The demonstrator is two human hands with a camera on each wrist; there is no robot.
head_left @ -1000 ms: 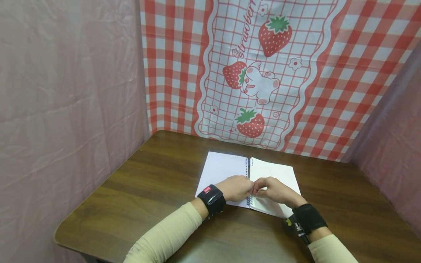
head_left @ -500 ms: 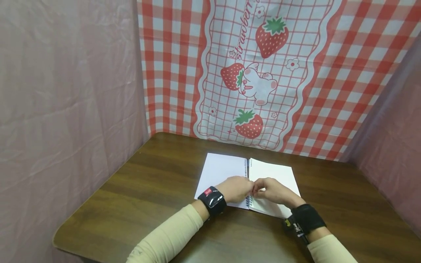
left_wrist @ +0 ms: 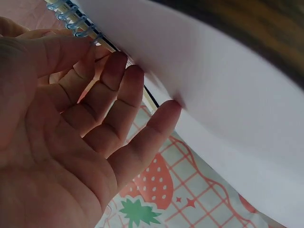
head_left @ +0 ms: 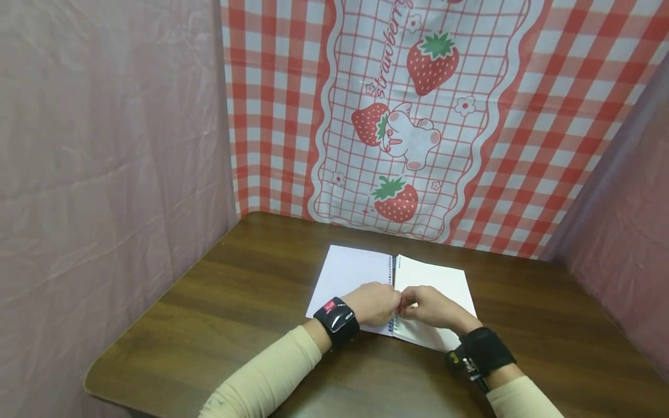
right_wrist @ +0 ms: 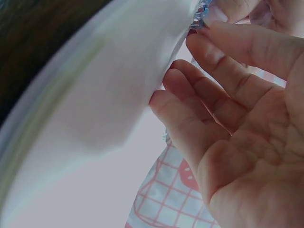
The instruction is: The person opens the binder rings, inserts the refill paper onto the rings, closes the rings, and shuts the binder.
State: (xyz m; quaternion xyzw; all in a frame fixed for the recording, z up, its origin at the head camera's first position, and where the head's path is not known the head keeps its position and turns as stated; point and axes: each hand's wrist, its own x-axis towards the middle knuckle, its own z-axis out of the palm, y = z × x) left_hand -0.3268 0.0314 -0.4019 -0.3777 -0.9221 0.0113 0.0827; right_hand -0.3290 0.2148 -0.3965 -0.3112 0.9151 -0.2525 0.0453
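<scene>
A loose-leaf notebook [head_left: 349, 267] lies open on the table, blank white pages on both sides. Blue plastic rings [left_wrist: 85, 31] run down its middle; a gap shows between the two rows in the head view. My left hand [head_left: 373, 303] pinches the rings between thumb and index finger, its other fingertips touching the left page [left_wrist: 228, 99]. From the other side my right hand [head_left: 431, 305] pinches the rings [right_wrist: 198, 19] with thumb and index finger, its remaining fingertips on the right page [right_wrist: 114, 95]. The knuckles of both hands meet over the binding and hide part of it.
The brown wooden table [head_left: 225, 302] extends around the notebook. Behind it hangs a red checked cloth [head_left: 277, 116] with strawberries. Pink curtains [head_left: 115, 174] stand at both sides. Black bands [head_left: 337, 320] wrap both wrists.
Both hands stay at the notebook's binding, with only a slight shift of the fingers toward the near edge. The head view tilts up a little.
</scene>
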